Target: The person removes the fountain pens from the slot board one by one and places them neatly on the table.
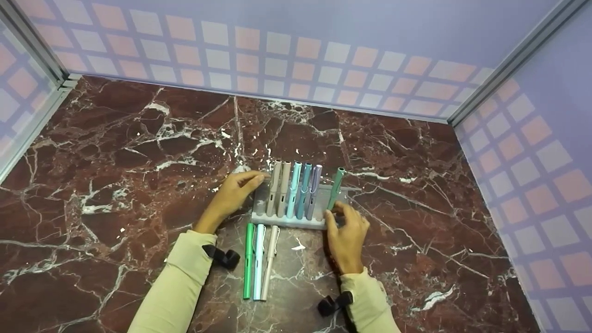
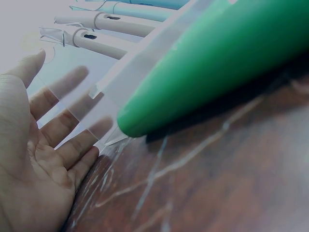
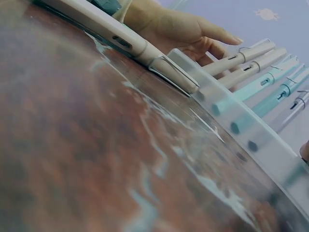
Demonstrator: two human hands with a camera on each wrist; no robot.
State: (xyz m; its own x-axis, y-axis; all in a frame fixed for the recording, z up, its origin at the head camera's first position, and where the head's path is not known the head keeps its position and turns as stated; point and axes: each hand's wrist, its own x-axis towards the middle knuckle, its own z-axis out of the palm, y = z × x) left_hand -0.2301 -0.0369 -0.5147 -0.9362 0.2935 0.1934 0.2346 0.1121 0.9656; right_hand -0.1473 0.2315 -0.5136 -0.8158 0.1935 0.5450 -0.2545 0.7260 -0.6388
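A clear pen holder (image 1: 286, 223) stands crosswise with two beige pens (image 1: 276, 185), a light blue pen (image 1: 294, 189), a teal pen (image 1: 305, 189) and a purple pen (image 1: 315, 189) upright in it. My right hand (image 1: 347, 233) pinches a dark green pen (image 1: 337, 185) low down at the holder's right end; the pen leans slightly right. At the left end is my left hand (image 1: 236, 192), its fingers (image 2: 72, 147) extended behind the clear panel and its thumb apart from them.
In front of the holder lie a bright green pen (image 1: 248, 263), a pale blue pen (image 1: 259, 263) and a pale beige pen (image 1: 270, 263) side by side. They rest on a dark red marbled table (image 1: 416, 259). Panels with pink and white squares (image 1: 303, 71) border the table.
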